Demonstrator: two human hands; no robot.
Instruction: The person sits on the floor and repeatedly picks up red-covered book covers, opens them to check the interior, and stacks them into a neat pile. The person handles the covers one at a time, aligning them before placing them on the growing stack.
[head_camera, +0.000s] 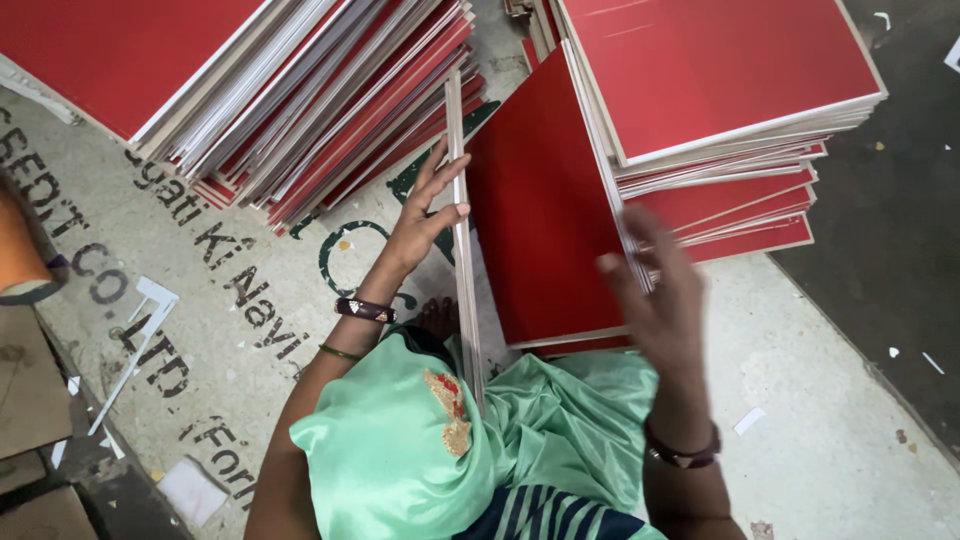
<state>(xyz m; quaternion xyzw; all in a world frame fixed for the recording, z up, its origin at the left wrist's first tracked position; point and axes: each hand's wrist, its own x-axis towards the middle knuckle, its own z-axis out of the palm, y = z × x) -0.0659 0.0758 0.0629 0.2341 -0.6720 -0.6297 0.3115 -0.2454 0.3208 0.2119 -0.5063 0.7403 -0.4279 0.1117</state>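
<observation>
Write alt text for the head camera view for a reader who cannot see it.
A person's left hand steadies a thin red board standing on edge, while the blurred right hand touches the edges of a stack of red boards. Another fanned pile of red boards lies to the left on a printed floor sheet, with green cloth across the lap.

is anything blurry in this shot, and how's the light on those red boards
Head view: the right hand is smeared with motion blur, while the left hand on the upright board's edge is sharp. Light is soft and even; the top red board shows a faint pale sheen, no hard shadows.
</observation>
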